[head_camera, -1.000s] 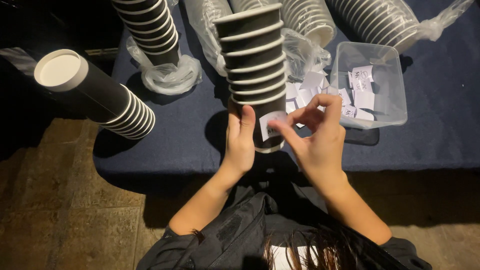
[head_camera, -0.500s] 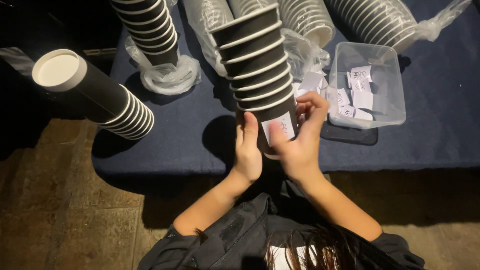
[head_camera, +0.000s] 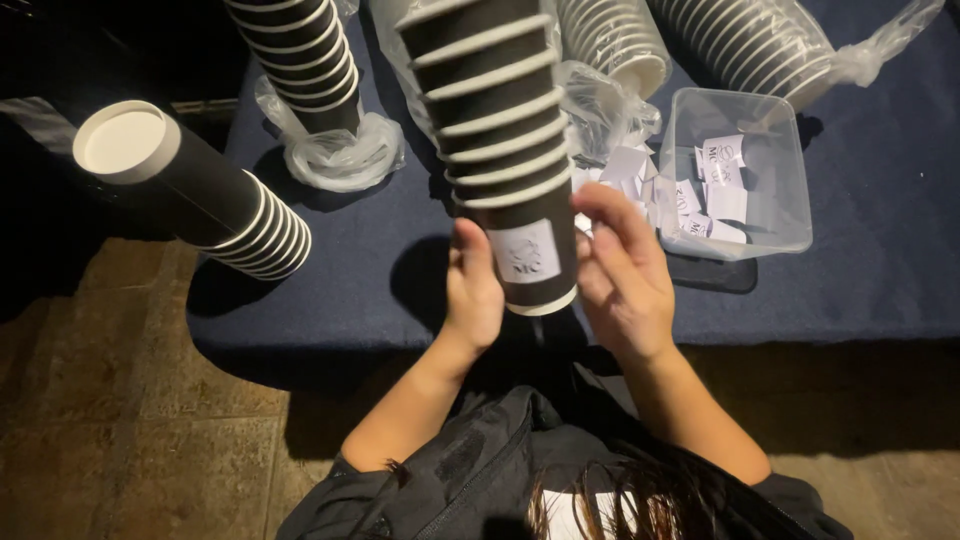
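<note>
Both hands were changed up — the right hand (head_camera: 625, 285), which had been pressing on the white sticker (head_camera: 524, 251), was eased open beside the cup stack (head_camera: 500, 150), while the left hand (head_camera: 472, 290) was kept flat against it.

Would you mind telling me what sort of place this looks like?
Probably a drinks or event stall being set up: a blue-clothed table, many stacks of black paper cups, and a clear tub of paper labels.
</note>
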